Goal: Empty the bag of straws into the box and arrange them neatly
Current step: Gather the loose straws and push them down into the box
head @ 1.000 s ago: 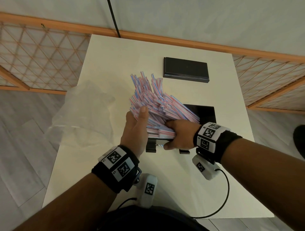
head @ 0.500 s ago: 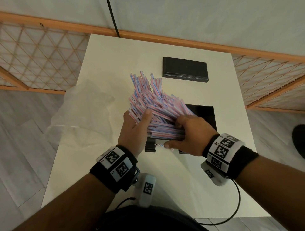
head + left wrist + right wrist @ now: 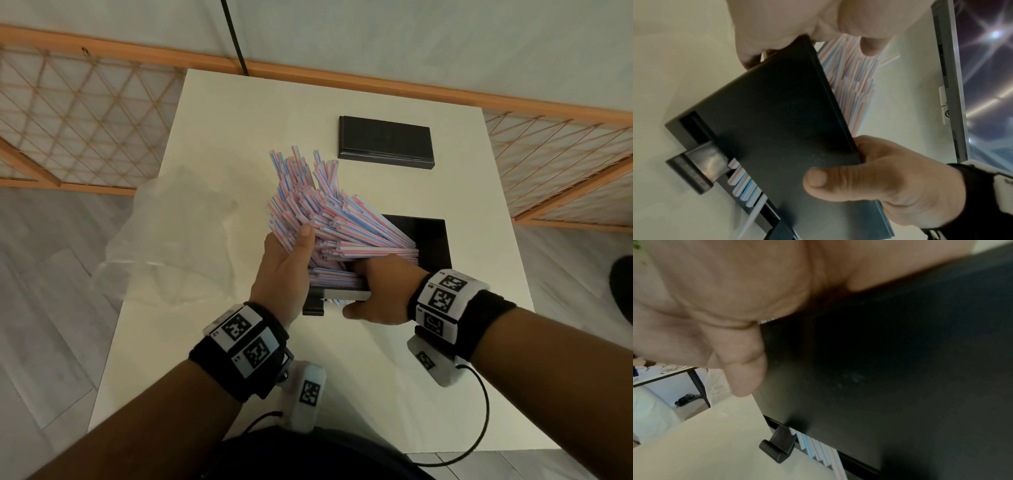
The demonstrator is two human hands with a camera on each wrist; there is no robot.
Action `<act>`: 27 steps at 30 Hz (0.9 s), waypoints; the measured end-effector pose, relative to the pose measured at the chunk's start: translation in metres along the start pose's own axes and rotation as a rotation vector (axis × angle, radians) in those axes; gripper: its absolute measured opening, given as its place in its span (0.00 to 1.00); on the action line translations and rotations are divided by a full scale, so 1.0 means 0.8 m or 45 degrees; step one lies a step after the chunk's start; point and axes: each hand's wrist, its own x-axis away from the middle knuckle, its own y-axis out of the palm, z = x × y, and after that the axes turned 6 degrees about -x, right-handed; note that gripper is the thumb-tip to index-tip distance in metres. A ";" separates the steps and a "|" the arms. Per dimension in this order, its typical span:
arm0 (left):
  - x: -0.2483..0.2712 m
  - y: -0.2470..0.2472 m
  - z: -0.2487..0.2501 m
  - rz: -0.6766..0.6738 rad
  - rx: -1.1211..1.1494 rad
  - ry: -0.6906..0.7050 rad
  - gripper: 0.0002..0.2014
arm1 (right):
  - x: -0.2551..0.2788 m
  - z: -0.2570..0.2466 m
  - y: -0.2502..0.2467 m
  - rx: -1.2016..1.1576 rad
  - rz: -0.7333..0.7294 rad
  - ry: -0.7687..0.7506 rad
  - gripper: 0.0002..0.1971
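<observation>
Straws (image 3: 329, 222): thin plastic-looking tubes, smooth, striped pink, blue and white; box (image 3: 777, 121) dark matt plastic, faintly grainy, with a slightly shinier clip (image 3: 701, 164) at its slot. Lid (image 3: 385, 142) black, smooth, dull sheen; bag (image 3: 164, 240) thin clear crinkled plastic film; table (image 3: 239, 120) smooth matt off-white top. Wristbands (image 3: 486, 318) black soft cloth carrying white hard tags printed with black markers; screens (image 3: 68, 120) orange wood frames with lattice over pale translucent panels; floor (image 3: 41, 291) grey wood-grain planks.
</observation>
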 end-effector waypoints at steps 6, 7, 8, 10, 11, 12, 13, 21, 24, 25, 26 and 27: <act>-0.002 -0.001 -0.005 0.030 0.016 -0.016 0.27 | -0.005 -0.009 -0.018 -0.081 -0.172 0.072 0.26; -0.003 -0.001 -0.006 0.027 0.029 -0.016 0.26 | -0.005 -0.012 -0.020 -0.074 -0.177 0.077 0.27; -0.002 -0.001 -0.005 0.024 0.039 -0.018 0.26 | -0.005 -0.015 -0.021 -0.052 -0.178 0.073 0.29; -0.002 -0.001 -0.005 0.040 0.044 -0.021 0.29 | -0.008 -0.017 -0.020 -0.068 -0.171 0.068 0.36; -0.003 0.000 -0.005 0.050 0.034 -0.017 0.33 | -0.010 -0.016 -0.018 -0.080 -0.181 0.060 0.39; -0.003 0.000 -0.005 0.056 0.009 0.003 0.38 | -0.014 -0.016 -0.017 -0.063 -0.192 0.042 0.41; -0.005 0.000 -0.007 0.062 -0.031 0.040 0.42 | -0.018 -0.016 -0.018 -0.039 -0.193 0.028 0.43; -0.013 -0.005 -0.020 0.024 -0.270 0.210 0.36 | -0.020 -0.030 -0.056 0.057 -0.410 0.020 0.34; -0.014 -0.006 -0.024 0.021 -0.285 0.204 0.39 | -0.028 -0.027 -0.053 0.032 -0.440 0.055 0.36; -0.014 -0.005 -0.024 0.024 -0.289 0.210 0.38 | -0.028 -0.028 -0.050 0.012 -0.436 0.063 0.37; -0.014 -0.005 -0.023 0.027 -0.288 0.216 0.37 | -0.028 -0.027 -0.048 -0.011 -0.425 0.072 0.40; -0.016 -0.005 -0.025 0.034 -0.287 0.213 0.38 | -0.027 -0.027 -0.046 -0.052 -0.419 0.083 0.41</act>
